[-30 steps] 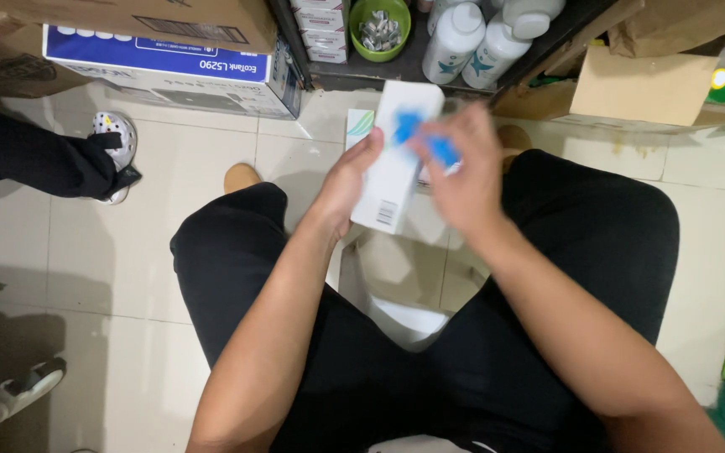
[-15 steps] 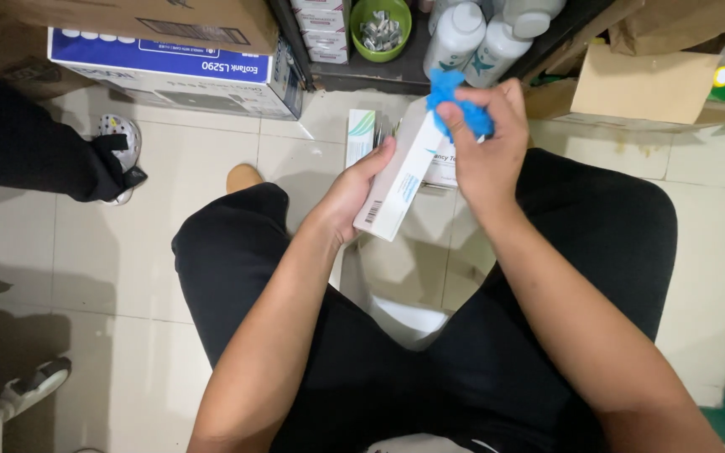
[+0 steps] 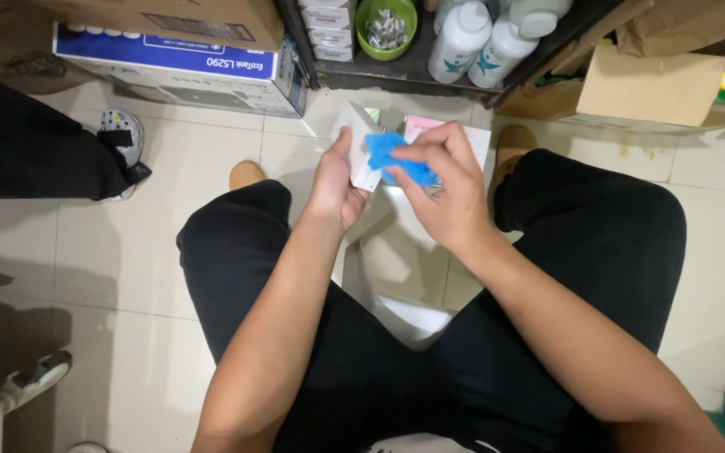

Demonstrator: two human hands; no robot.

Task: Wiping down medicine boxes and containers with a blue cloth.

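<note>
Head camera view, looking down at a seated person's lap and two bare forearms above a pale tiled floor (image 3: 127,252). Left hand (image 3: 336,189) holds a small white carton (image 3: 361,144) upright, its grip clamped on the carton's left side with the thumb along the edge. Right hand (image 3: 446,197) has its grip pinched shut on a crumpled blue cloth (image 3: 396,159), which is pressed against the carton's right face. Both hands meet between the knees, above the floor and just in front of a dark shelf (image 3: 396,80). Behind the hands, another white and pink box (image 3: 451,130) lies on the floor. On the shelf stand two white bottles (image 3: 476,38) with teal marks, a green bowl (image 3: 386,25) of small silver pieces, and stacked little boxes (image 3: 325,25). A blue and white carton (image 3: 178,71) sits at upper left, brown cardboard boxes (image 3: 648,80) at upper right. Another person's dark trouser leg and patterned shoe (image 3: 123,134) show at the left edge.
</note>
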